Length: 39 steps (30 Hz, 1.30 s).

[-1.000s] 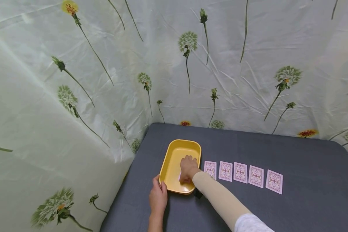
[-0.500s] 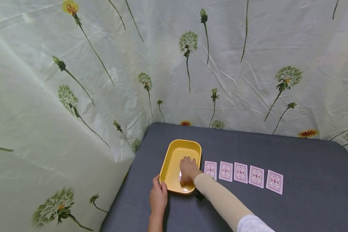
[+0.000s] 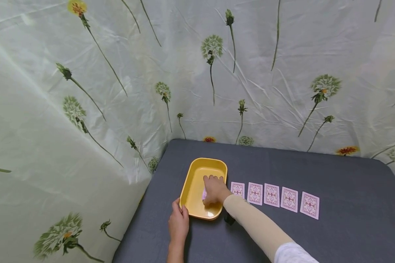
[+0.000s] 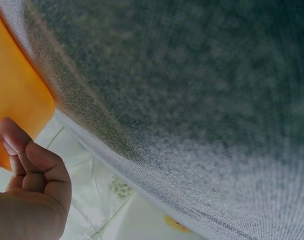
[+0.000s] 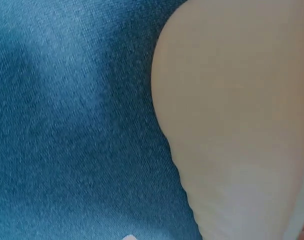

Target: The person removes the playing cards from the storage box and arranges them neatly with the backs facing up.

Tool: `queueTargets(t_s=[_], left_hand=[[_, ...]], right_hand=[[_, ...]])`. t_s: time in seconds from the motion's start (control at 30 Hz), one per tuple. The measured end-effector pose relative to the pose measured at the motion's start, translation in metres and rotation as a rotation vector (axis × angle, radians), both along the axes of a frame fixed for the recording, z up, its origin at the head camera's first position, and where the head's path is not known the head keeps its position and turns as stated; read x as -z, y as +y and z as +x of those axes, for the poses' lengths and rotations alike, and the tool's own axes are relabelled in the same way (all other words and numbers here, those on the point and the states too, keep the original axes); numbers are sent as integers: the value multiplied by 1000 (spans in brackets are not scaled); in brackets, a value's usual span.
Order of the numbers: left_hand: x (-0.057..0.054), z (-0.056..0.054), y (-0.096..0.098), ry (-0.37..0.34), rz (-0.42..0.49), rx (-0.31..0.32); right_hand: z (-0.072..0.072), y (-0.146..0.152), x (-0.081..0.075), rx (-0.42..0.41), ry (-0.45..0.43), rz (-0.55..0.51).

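A yellow tray [image 3: 188,182] stands on the dark cloth-covered table. My left hand [image 3: 179,223] grips its near left corner, thumb at the rim; the left wrist view has these fingers curled against the orange-looking tray wall [image 4: 22,80]. Inside the tray, my right hand [image 3: 214,190] bends over a pink-patterned playing card [image 3: 204,194] and holds it, with only the card's left part showing past the fingers. Most of that card is hidden under the hand. The right wrist view is mostly filled by the beige sleeve [image 5: 232,110], and the right fingers are out of sight there.
Right of the tray, several playing cards lie face down in a row, from the one beside the right wrist [image 3: 237,190] to the far right card [image 3: 309,205]. A dandelion-printed curtain [image 3: 266,80] hangs behind and left of the table [image 3: 355,190].
My right hand has shifted slightly away from the tray's near edge, and more of the card shows at its left. The left hand stays on the tray corner.
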<state>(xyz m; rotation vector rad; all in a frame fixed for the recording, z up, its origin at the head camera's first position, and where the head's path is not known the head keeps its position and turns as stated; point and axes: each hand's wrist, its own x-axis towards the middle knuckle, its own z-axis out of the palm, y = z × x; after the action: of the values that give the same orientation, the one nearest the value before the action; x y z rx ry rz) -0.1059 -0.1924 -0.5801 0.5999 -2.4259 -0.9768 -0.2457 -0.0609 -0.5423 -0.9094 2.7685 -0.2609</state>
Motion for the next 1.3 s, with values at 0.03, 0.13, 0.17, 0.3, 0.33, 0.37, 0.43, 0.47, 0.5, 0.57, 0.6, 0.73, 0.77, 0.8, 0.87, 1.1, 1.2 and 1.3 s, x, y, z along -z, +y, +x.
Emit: queueTargets(t_s=[0.03,0.13,0.17,0.3,0.33,0.37,0.43,0.47,0.5,0.57,0.6,0.73,0.77,0.8,0.87,1.1,1.2,1.3], left_hand=[[0,0,0,1,0,0],[0,0,-1,5,-3,1],[0,0,-1,6,-4,1],[1,-1,-1,8,-9,-2],[1,-1,-1,10,-10,-2],[1,-1,-1,10,-13,-4],[1,-1,-1,12,-15,-4],[0,-1,-1,11,-14,-3],[0,-1,-1,10,-14,-1],[0,-1,-1,2,-7,2],[0,-1,-1,0,-7,3],[-1,-1,0,-13,-6,-2],[-2,-1,0,-16,-6,-3],[-2,0,0,-17,-6,-3],[-2,0,0,-15,-4,-1],[0,1,2,1,-4,12],[0,0,1,-9,2,3],[-1,0,0,-12,9,3]], right_hand=[[-1,1,0,1,-3,-15],[-4,5,-2,0,0,-39],[-5,5,-2,-3,-1,-42],[-10,9,-9,-23,4,-55],[-11,10,-11,-28,10,-59],[-12,12,-15,-34,14,-65],[-14,18,-22,-46,30,-89],[-15,22,-26,-47,36,-100],[-16,27,-30,-47,38,-111],[-16,39,-37,-41,40,-138],[-17,45,-39,-36,42,-150],[-15,75,-42,-2,42,-214],[-14,83,-42,4,46,-228],[-13,91,-42,12,47,-244],[-10,109,-40,27,52,-263],[0,168,-33,100,70,-269],[2,190,-29,116,95,-266],[4,208,-26,131,112,-263]])
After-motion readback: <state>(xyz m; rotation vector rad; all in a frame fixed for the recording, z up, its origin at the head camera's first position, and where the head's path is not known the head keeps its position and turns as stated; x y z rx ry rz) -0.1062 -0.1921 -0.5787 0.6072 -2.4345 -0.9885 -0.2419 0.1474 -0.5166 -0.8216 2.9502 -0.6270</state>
